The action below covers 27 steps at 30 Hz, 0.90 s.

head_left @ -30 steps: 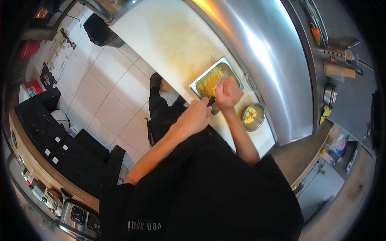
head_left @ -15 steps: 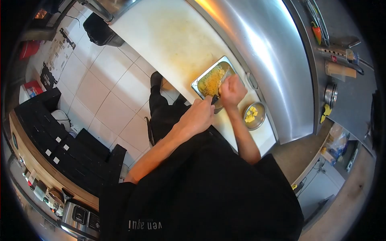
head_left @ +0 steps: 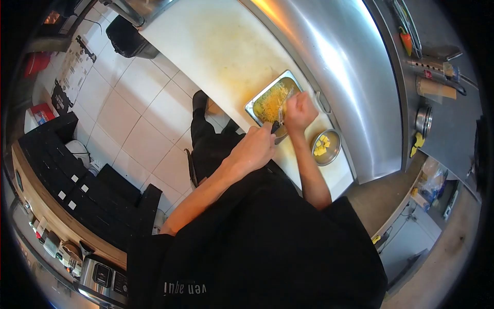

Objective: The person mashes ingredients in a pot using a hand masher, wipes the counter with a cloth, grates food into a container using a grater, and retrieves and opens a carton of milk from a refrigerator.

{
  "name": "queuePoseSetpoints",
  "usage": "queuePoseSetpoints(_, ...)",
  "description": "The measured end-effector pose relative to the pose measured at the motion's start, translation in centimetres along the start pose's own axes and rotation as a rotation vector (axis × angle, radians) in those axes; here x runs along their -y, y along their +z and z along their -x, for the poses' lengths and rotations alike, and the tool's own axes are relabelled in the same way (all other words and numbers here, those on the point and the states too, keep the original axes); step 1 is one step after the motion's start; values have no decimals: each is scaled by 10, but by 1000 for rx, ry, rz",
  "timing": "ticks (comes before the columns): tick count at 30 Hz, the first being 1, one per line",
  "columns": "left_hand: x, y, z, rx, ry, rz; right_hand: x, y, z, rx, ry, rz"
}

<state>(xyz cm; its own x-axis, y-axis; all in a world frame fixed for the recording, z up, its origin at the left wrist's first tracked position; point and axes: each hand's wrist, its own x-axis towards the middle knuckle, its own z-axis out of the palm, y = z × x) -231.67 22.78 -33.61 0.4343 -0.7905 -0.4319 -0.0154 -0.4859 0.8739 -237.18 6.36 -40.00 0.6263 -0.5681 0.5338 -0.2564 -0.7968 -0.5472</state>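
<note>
My left hand (head_left: 254,147) is wrapped around the black handle of a grater (head_left: 276,126), whose narrow metal blade lies over a rectangular steel pan (head_left: 250,109). Inside the pan is a heap of yellow-orange shreds (head_left: 271,103), like grated cheese. Just over the pan's right side, against the grater, my right hand (head_left: 301,112) is closed in a fist; what it grips is hidden by the fingers. To the right of that wrist stands a round steel bowl (head_left: 334,149) with several pale yellow cubes (head_left: 321,145).
Pan and bowl stand on a long white cutting board (head_left: 206,41) with yellowish stains. Behind it rises a curved stainless-steel surface (head_left: 339,51). A black-lined bin (head_left: 126,38) stands on the tiled floor at left. Knives and a red pepper (head_left: 405,41) are at far right.
My right hand has shifted slightly along the grater over the pan. My left hand stays nearly still on the handle. The bowl has not moved.
</note>
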Motion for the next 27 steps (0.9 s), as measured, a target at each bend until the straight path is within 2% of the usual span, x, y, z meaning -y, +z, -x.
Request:
queuePoseSetpoints(2,2,0,4,4,-5,21,-46,13,-11,-35,98,28)
queuePoseSetpoints(4,5,0,4,7,-2,47,-48,8,-20,-20,138,15)
queuePoseSetpoints(6,15,-3,1,-17,22,78,-45,1,-29,-96,118,-235)
queuePoseSetpoints(7,17,-5,0,-21,14,84,-34,-4,-34,-85,119,-238)
queuePoseSetpoints(9,19,-9,-2,-33,-10,98,-13,-17,-41,-111,-16,-230)
queuePoseSetpoints(10,17,-8,0,-27,-11,100,-2,-17,-34,-109,-12,-224)
queuePoseSetpoints(12,11,-9,0,-19,29,87,18,-7,-25,139,-408,-380)
queuePoseSetpoints(13,11,-9,1,-13,35,87,1,-1,-20,116,-414,-348)
queuePoseSetpoints(14,11,-7,4,11,31,95,-18,0,-19,121,-414,-343)
queuePoseSetpoints(16,6,-8,9,24,24,102,-32,0,-31,27,4,-58)
queuePoseSetpoints(18,-2,-12,9,20,-11,80,-11,4,-23,16,-5,-60)
queuePoseSetpoints(20,9,-6,4,-26,19,69,16,0,-13,101,-391,-384)
queuePoseSetpoints(22,8,-1,5,-71,54,58,-22,1,-16,92,-331,-323)
queuePoseSetpoints(24,-4,0,10,-1,-29,47,-33,-2,-23,35,40,-21)
queuePoseSetpoints(27,-2,1,2,-19,-17,69,-11,1,-17,31,-83,-91)
